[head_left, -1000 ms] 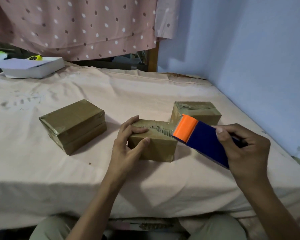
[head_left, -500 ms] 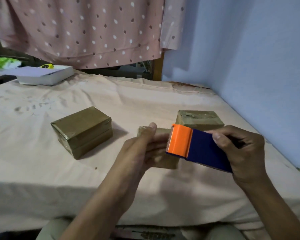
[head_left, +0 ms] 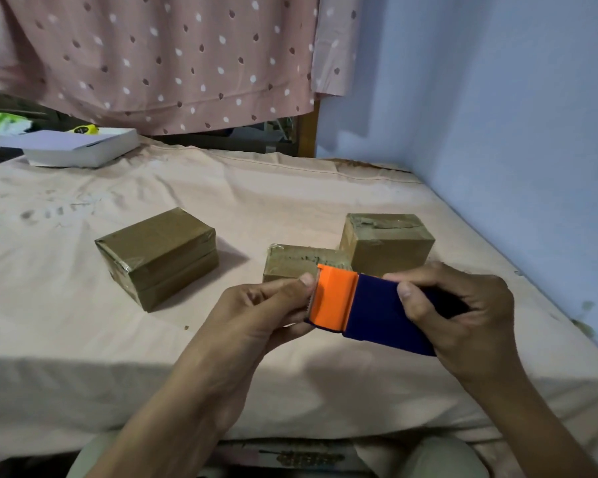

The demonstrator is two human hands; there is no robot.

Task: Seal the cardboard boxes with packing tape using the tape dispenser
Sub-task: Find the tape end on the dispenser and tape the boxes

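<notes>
Head view, step: I judge this to be the moment of freeing the tape end at the mouth of the tape dispenser, before a strip goes onto the middle box.
Head view, left hand: my left hand is raised just left of the dispenser's orange end, thumb tip on top and fingers curled under, pinching at the toothed edge. I cannot make out the tape itself between them, so whether it has the end is a guess.
Head view, right hand: my right hand wraps the blue body from the right, thumb on the near face, fingers over the far side; a firm hold on the dispenser, held above the bed's near edge.
Head view, boxes: three brown boxes sit on the sheet. The left box lies well apart and looks fully wrapped. The middle box is just beyond my hands, partly hidden by them. The right box touches its far right corner and has wrinkled tape on top.
Head view, next move: I would need to draw out a length, lower the dispenser to the middle box's top seam, and press the end down flat.
Head view, far left: a white box rests at the bed's far corner.
</notes>
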